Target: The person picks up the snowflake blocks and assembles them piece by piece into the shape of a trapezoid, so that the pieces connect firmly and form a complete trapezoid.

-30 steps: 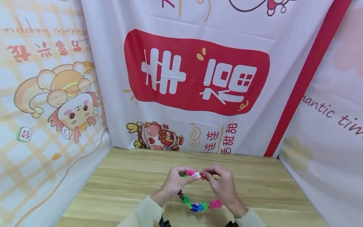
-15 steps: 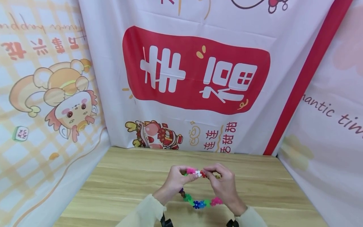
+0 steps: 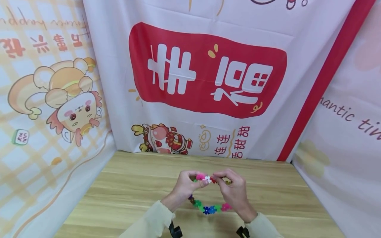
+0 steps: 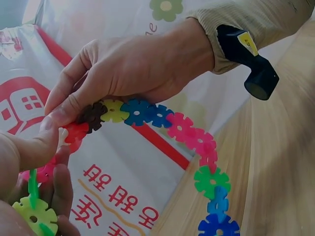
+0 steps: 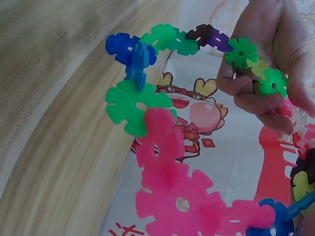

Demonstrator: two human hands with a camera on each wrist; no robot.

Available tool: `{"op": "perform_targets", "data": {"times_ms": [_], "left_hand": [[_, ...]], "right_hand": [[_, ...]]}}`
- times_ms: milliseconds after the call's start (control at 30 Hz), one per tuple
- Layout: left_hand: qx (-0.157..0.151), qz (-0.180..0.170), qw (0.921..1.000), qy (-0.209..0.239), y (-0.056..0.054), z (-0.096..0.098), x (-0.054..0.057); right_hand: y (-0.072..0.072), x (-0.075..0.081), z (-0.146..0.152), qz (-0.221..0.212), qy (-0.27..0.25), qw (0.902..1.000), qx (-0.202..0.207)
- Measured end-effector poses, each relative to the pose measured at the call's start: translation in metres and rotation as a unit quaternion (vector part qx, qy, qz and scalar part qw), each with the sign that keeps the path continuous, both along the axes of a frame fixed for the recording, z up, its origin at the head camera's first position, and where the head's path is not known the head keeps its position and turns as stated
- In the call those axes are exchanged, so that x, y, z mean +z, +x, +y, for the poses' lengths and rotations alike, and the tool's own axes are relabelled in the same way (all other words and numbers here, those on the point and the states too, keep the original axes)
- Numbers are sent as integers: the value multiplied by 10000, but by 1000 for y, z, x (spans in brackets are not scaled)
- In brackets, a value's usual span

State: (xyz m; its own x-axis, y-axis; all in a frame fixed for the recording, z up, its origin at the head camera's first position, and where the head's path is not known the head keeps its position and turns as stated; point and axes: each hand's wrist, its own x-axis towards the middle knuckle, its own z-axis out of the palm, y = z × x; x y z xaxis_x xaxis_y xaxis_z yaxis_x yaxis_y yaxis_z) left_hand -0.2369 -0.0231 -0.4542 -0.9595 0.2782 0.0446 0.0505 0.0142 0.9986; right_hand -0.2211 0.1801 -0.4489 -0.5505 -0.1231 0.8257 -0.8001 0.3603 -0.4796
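A chain of colourful plastic snowflake-shaped connecting pieces (image 3: 206,210) hangs as a loop between my two hands above the table. At its far side, my left hand (image 3: 184,186) pinches the chain by a white snowflake piece (image 5: 299,119), a pink one beside it. Just to the right, my right hand (image 3: 235,190) pinches the chain at a red snowflake piece (image 4: 76,134), thumb and fingertips close against the left thumb. Dark, yellow, blue and pink pieces run on under the right hand; green ones lie against the left fingers (image 5: 246,100).
The wooden table (image 3: 134,185) spreads beneath the hands. A white cloth with a red printed panel (image 3: 202,72) hangs at the back, and printed cloths line the left side (image 3: 59,172) and right side (image 3: 342,165). Black camera mounts (image 3: 175,230) sit at both wrists.
Both hands keep their pinch on the white and red pieces. The hanging lower part of the loop swings slightly, and the head view tilts a little.
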Motion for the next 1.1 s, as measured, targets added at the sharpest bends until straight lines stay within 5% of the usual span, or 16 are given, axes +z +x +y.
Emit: {"op": "perform_targets", "data": {"times_ms": [267, 633, 800, 900, 1100], "left_hand": [[-1000, 511, 9930, -353, -2, -10, -6], [-482, 912, 9880, -1150, -1, -8, -6], [-724, 927, 9820, -1481, -6, -10, -5], [-998, 943, 9769, -1635, -16, -14, -5], [-906, 623, 9815, -1565, -37, -24, -18]], "right_hand": [[5, -3, 10, -191, 69, 9998, 15], [0, -13, 2, -96, 201, 9997, -74], [1, -11, 4, -923, 252, 9953, -158], [-4, -7, 8, -2051, 102, 9782, -314], [-27, -16, 18, -3835, -308, 9210, -615]]}}
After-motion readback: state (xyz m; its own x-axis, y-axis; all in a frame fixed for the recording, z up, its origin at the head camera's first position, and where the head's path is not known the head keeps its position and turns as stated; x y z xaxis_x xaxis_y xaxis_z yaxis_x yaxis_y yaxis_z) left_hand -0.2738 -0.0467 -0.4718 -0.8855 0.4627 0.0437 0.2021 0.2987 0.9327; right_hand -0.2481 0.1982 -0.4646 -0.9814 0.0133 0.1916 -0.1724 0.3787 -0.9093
